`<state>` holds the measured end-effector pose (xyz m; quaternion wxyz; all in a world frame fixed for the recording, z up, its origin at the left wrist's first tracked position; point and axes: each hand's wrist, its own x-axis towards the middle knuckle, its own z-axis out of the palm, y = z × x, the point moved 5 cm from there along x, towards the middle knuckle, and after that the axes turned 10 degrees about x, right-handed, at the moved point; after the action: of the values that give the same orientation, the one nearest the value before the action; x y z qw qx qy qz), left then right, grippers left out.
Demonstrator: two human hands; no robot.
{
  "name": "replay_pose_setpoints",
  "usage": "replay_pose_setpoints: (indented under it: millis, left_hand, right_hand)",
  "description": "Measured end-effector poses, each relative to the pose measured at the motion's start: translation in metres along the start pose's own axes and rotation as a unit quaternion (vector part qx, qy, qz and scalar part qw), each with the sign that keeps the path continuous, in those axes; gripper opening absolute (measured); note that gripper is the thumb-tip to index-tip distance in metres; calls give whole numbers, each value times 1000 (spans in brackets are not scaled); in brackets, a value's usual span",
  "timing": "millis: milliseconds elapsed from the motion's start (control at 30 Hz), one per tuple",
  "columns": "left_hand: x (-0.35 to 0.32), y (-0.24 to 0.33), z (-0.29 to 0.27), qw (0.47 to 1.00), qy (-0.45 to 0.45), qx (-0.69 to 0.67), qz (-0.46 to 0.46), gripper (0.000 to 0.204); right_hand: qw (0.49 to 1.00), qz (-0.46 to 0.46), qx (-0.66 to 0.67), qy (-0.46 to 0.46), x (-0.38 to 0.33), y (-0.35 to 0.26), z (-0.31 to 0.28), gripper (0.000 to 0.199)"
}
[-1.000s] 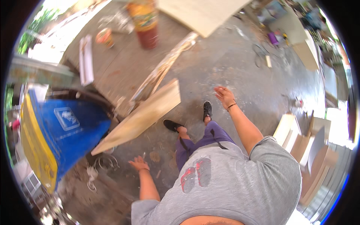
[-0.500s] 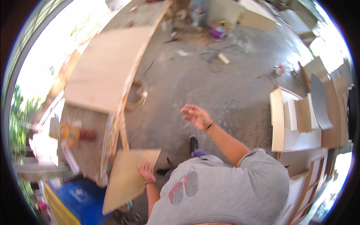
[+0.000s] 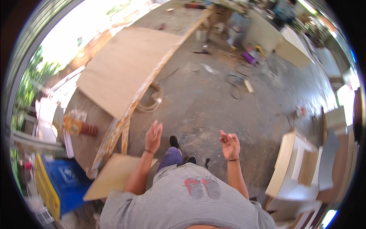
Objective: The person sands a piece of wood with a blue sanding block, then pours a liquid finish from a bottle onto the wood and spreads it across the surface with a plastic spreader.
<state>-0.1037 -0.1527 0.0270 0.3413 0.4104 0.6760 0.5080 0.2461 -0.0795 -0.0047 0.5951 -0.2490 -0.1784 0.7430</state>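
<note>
My left hand (image 3: 153, 138) is raised over the floor with its fingers stretched out, and nothing is in it. To its right, my right hand (image 3: 230, 145) hovers palm up with loosely bent fingers, also holding nothing. A thin tan wooden panel (image 3: 114, 173) leans beside my left forearm, which hides part of it. Beyond my left hand stands the long workbench (image 3: 167, 65) with a paint-spattered edge, and a large sheet of plywood (image 3: 126, 68) lies on top of it. A coil of pale hose or cable (image 3: 154, 101) rests on the floor by the bench.
A blue and yellow box (image 3: 63, 183) and an orange-brown canister (image 3: 82, 126) are at the left. White and tan cabinet pieces (image 3: 289, 164) stand at the right. Farther off on the floor are a cord (image 3: 232, 86), a small wood block (image 3: 248, 86) and a purple object (image 3: 249, 57).
My left hand has come off the tan panel and lifted forward. My right hand has moved right and down in the picture. The view has turned, and my feet have shifted.
</note>
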Motion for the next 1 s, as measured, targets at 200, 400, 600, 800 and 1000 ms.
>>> replay_pose_setpoints:
  millis: [200,400,600,800,1000]
  left_hand:
    - [96,-21,-90,886,249,370,127,53]
    - [170,-95,-163,823,247,495,-128,70]
    - [220,-84,-161,783,209,551,-197,74]
    - [308,-94,-167,783,211,560,-167,72]
    - [418,-93,-181,776,230,559,-182,53]
  right_hand:
    - [992,94,-87,3,71,40,26,12]
    - [973,142,-180,32,198,85,98,15]
    - [935,137,-322,-56,295,123,200,25]
    - [895,209,-382,-98,363,170,241,22]
    - [866,183,-421,-199,459,198,274,20]
